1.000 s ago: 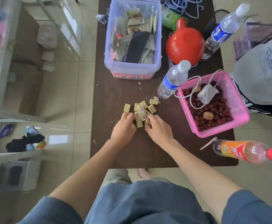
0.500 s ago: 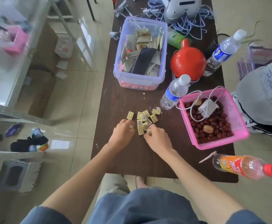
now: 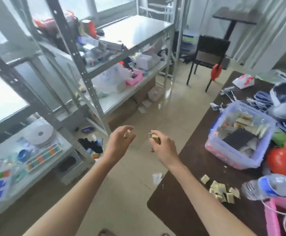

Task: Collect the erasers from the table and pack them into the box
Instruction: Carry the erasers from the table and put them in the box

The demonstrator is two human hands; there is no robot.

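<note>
Both hands are raised over the floor, left of the dark table point(image 3: 190, 167). My left hand point(image 3: 121, 142) pinches a small yellowish eraser point(image 3: 127, 133) in its fingertips. My right hand point(image 3: 162, 147) grips a couple of erasers point(image 3: 155, 137) that stick out above the fingers. Several more yellow erasers point(image 3: 221, 191) lie in a loose pile on the table at the lower right. A clear plastic box point(image 3: 239, 133) with papers and a dark flat item inside stands further back on the table.
Metal shelves point(image 3: 104, 65) crowded with clutter fill the left side. A water bottle point(image 3: 271, 187), a pink basket point(image 3: 275, 218), a red funnel-like object point(image 3: 285, 159) and cables point(image 3: 261, 99) crowd the table's right. A dark chair point(image 3: 210, 53) stands behind.
The view swung left and up, away from the table. Both hands lifted off the eraser pile and moved left over the floor, carrying erasers.
</note>
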